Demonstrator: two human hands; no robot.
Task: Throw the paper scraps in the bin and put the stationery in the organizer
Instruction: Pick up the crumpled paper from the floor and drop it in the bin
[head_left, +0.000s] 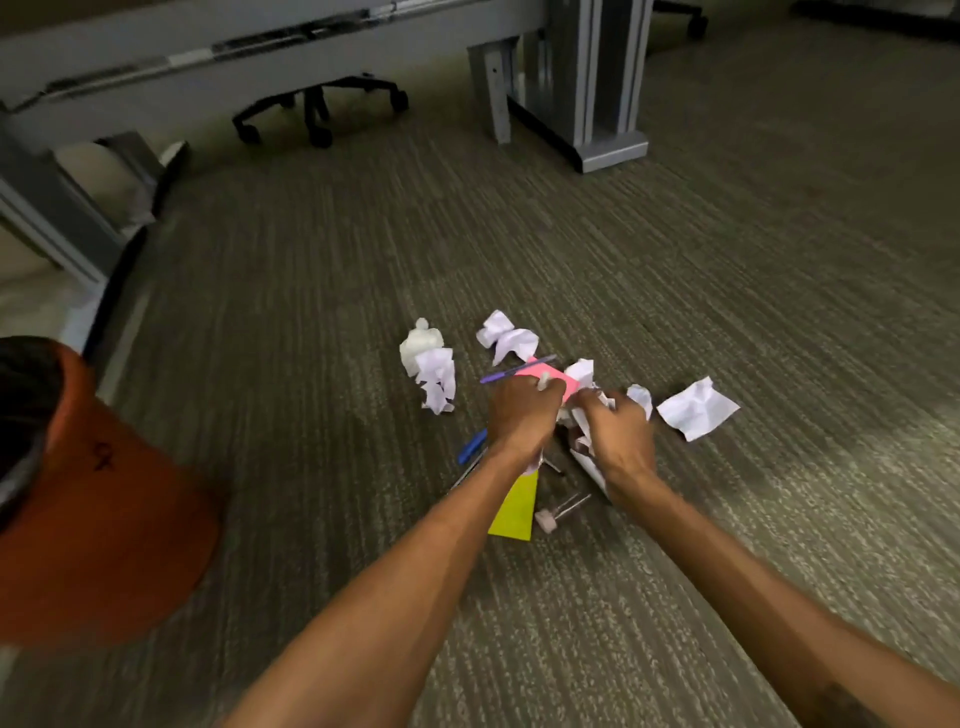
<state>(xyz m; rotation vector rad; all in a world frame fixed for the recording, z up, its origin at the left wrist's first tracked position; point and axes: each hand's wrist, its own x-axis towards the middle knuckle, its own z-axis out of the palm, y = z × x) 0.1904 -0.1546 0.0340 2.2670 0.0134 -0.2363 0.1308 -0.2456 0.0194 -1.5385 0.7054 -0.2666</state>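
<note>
Nearest, two bare forearms reach out over the grey carpet (311, 364). At the left edge of the view stands the orange bin (104, 519), well apart from the heap.

Just under the wrists lie a yellow sticky pad (514, 509), partly covered by the left forearm, and beside it a small pale block on a metal stem (546, 519); I cannot tell what that is. A blue pen (471, 447) pokes out from under the left wrist.

The left hand (519, 415) is curled tight, with a small white piece (543, 383) showing at its fingertips. Its knuckles sit on the near edge of the pink pad (558, 378). The purple pen (514, 370) lies just beyond the fingers, across that pad, and is not held.

The right hand (621, 434), close beside the left, has its fingers dug into a crumpled paper (584, 421) and grips it.

Loose scraps ring the hands. A small one (640, 397) lies just right of the right hand, a flatter sheet (696, 408) further right. One ball (581, 371) touches the pink pad. A twisted pair (506, 338) lies beyond the purple pen. To the left are a crumpled piece (436, 382) and a white wad (421, 345) touching it.

Far off stand a chair base (317, 106) and a grey desk leg (597, 78).
</note>
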